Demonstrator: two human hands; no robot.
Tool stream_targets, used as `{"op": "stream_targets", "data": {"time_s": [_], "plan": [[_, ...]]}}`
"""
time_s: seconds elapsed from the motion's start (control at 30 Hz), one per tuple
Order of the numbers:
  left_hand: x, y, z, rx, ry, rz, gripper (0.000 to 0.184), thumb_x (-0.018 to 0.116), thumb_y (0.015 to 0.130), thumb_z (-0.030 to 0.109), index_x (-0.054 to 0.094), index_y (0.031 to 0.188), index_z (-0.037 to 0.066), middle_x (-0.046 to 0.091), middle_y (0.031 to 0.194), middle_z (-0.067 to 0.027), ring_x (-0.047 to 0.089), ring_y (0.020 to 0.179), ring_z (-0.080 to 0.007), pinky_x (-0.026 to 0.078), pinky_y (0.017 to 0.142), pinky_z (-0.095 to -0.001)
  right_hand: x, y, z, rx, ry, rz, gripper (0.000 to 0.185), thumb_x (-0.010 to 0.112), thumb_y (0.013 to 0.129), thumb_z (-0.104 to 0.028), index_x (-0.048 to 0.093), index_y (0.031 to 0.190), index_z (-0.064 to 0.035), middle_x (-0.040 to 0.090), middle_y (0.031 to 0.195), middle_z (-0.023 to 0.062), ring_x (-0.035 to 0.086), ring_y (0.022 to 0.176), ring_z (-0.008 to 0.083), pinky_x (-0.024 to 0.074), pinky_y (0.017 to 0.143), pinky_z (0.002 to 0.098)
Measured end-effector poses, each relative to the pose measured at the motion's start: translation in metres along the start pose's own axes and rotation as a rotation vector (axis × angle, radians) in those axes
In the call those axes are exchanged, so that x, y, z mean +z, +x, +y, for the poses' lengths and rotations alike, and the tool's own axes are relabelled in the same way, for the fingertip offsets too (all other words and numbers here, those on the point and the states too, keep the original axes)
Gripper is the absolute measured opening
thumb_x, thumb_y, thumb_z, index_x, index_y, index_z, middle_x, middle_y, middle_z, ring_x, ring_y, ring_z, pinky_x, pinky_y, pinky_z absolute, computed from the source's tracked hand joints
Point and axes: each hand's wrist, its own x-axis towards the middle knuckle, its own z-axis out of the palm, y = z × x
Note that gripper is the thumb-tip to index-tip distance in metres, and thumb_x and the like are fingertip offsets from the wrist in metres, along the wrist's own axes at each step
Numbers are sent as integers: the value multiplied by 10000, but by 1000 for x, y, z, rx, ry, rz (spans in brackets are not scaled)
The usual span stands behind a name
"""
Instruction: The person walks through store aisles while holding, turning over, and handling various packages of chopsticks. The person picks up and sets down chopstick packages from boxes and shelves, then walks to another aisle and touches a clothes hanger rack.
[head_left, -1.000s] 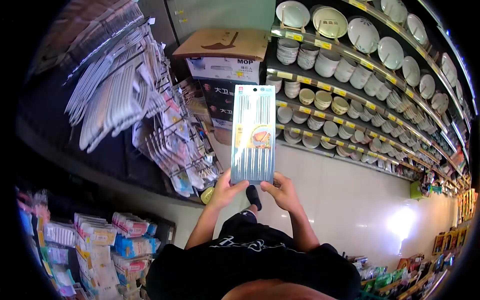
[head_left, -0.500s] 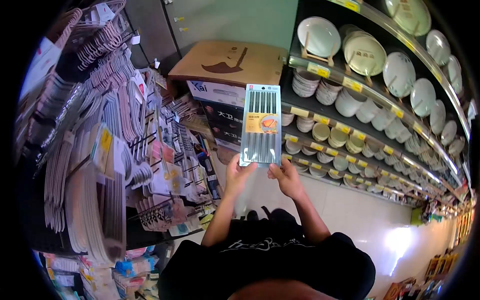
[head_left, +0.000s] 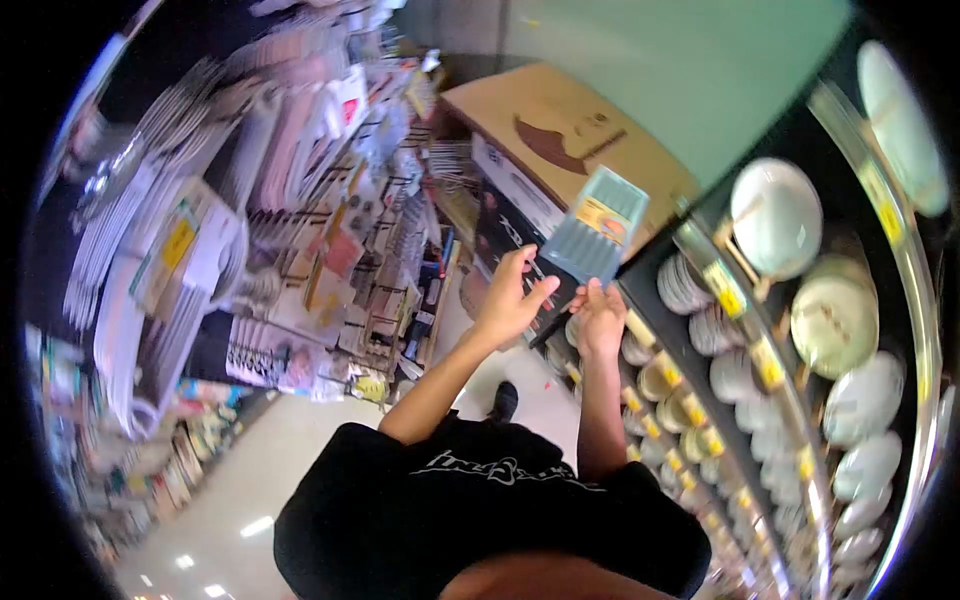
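A flat plastic pack of chopsticks [head_left: 598,228] with an orange label is tilted in front of me, its top leaning right. My right hand [head_left: 600,318] pinches the pack at its bottom edge, thumb and fingers closed on it. To the left of the pack, my left hand [head_left: 512,302] is apart from it, thumb and fingers spread with nothing between them. Behind the pack is a brown cardboard box [head_left: 545,110] with a dark blade-shaped print, lying on top of other boxes.
Hanging racks with hangers [head_left: 235,165] and small packaged goods fill the left side. On the right, shelves hold white plates [head_left: 776,218], bowls [head_left: 685,283] and yellow price tags. My shoe [head_left: 504,401] shows on the pale floor [head_left: 330,440].
My left hand has let go of the pack and moved off to its left. The pack, now in my right hand alone, has tilted. My view has turned, and the shelves appear slanted.
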Motion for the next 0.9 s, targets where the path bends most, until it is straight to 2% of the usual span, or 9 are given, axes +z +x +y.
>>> {"op": "stream_targets", "data": {"time_s": [0.13, 0.23, 0.3, 0.33, 0.43, 0.5, 0.63, 0.67, 0.9], "plan": [[-22, -12, 1, 26, 193, 79, 543, 651, 904, 316, 477, 1291, -24, 535, 1232, -190, 561, 1097, -286, 456, 932, -371, 1, 55, 6, -5, 26, 88, 158, 641, 922, -144, 568, 1018, -42, 618, 865, 56, 547, 633, 127, 442, 561, 258], [-41, -49, -12, -184, 291, 138, 493, 624, 928, 284, 482, 1302, -4, 551, 1222, -166, 562, 1117, -254, 462, 931, -348, 11, 67, 6, 99, 286, 58, 210, 657, 887, -146, 589, 1064, -57, 588, 891, -2, 523, 693, 120, 427, 636, 261], [-53, -70, -9, -303, 266, 224, 463, 612, 933, 264, 494, 1295, 0, 572, 1202, -157, 574, 1102, -250, 466, 923, -340, 15, 74, 20, 158, 393, 66, 307, 652, 882, -160, 576, 1162, -57, 625, 1008, 19, 509, 697, 119, 421, 666, 275], [-58, -78, -4, -325, 238, 277, 447, 609, 934, 250, 502, 1290, 1, 583, 1189, -152, 581, 1090, -248, 469, 917, -337, 28, 57, 9, 299, 410, 28, 482, 645, 873, -132, 482, 1314, -29, 612, 1215, 84, 544, 725, 128, 439, 650, 269], [-73, -101, 10, -249, 212, 422, 354, 604, 932, 193, 565, 1226, 2, 621, 1137, -140, 606, 1038, -235, 479, 894, -337, 44, 40, 44, 298, 114, -133, 475, 623, 889, -122, 461, 1322, -14, 579, 1303, 74, 574, 792, 131, 453, 642, 268], [-85, -118, 21, -176, 215, 474, 327, 612, 926, 180, 586, 1199, 2, 621, 1142, -138, 609, 1032, -227, 483, 889, -336, 61, 11, 65, 334, 17, -332, 558, 593, 898, -100, 374, 1399, 12, 571, 1305, 139, 603, 822, 151, 477, 638, 256], [-115, -166, 31, -64, 274, 651, 274, 620, 912, 125, 608, 1161, 13, 625, 1127, -126, 608, 952, -191, 494, 828, -320, 107, -68, 78, 417, -148, -732, 529, 624, 894, -79, 403, 1365, 14, 576, 1292, 145, 627, 847, 148, 486, 646, 239], [-123, -181, 37, -80, 236, 719, 251, 626, 895, 110, 621, 1126, 12, 640, 1090, -135, 620, 951, -243, 496, 825, -331, 117, -85, 84, 414, -170, -826, 531, 637, 888, -74, 408, 1359, 13, 569, 1301, 145, 634, 855, 149, 489, 647, 238], [-209, -312, 62, -109, 339, 1031, 220, 607, 913, 98, 625, 1108, -3, 663, 1093, -101, 615, 945, -158, 485, 818, -291, 182, -229, 105, 155, -132, -1142, 481, 650, 888, -56, 447, 1317, 21, 589, 1248, 149, 604, 958, 133, 484, 788, 230]]}}
